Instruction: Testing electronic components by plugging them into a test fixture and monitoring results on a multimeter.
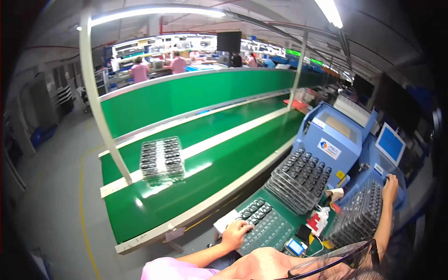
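My left hand [234,234] rests at the near-left edge of a clear plastic tray [275,235], its fingers curled down beside a row of shiny black rounded parts [256,211]. What those fingertips pinch, if anything, is too small to make out. Far to the right, my right hand [390,189] is raised with its fingers closed around a small black part [387,179]. It is above a tilted stack of clear trays [359,217] filled with similar parts. Another tray stack [298,184], holding black parts on top, stands between my hands.
Blue machines [326,140] with a tilted screen [390,143] stand beyond the stacks. A green conveyor [210,186] runs on the left, carrying a stack of filled trays [162,158]. A small lit device [296,246] with a cable lies near me. People in pink work in the background.
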`<action>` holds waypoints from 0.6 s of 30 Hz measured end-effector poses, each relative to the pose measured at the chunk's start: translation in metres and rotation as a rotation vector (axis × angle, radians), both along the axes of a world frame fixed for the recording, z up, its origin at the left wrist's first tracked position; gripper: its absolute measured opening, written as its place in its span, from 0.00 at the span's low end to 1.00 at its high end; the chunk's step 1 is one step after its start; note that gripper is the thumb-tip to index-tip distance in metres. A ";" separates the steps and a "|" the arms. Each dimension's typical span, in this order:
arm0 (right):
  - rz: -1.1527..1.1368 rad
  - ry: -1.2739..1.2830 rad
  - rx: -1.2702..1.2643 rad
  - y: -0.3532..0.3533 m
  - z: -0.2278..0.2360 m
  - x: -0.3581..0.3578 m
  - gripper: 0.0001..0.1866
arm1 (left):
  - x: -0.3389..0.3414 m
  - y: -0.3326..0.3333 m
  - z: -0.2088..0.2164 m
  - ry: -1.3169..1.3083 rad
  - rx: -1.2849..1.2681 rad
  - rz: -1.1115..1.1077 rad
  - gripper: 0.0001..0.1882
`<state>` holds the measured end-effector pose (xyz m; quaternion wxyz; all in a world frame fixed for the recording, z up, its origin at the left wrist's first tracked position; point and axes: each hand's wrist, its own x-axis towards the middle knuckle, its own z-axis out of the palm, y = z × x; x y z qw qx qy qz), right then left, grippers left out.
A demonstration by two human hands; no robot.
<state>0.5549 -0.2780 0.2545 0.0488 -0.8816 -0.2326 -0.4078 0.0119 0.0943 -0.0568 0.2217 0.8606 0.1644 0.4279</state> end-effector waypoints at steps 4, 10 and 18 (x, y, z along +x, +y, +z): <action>0.221 -0.047 0.052 0.028 -0.013 -0.047 0.12 | 0.008 0.008 -0.011 -0.077 0.017 -0.081 0.19; 0.584 -0.105 0.079 0.080 -0.017 -0.201 0.12 | 0.007 0.007 -0.006 -0.083 0.029 -0.031 0.20; 0.918 -0.220 -0.221 0.123 -0.044 -0.315 0.15 | 0.007 0.011 -0.006 -0.118 0.065 -0.062 0.19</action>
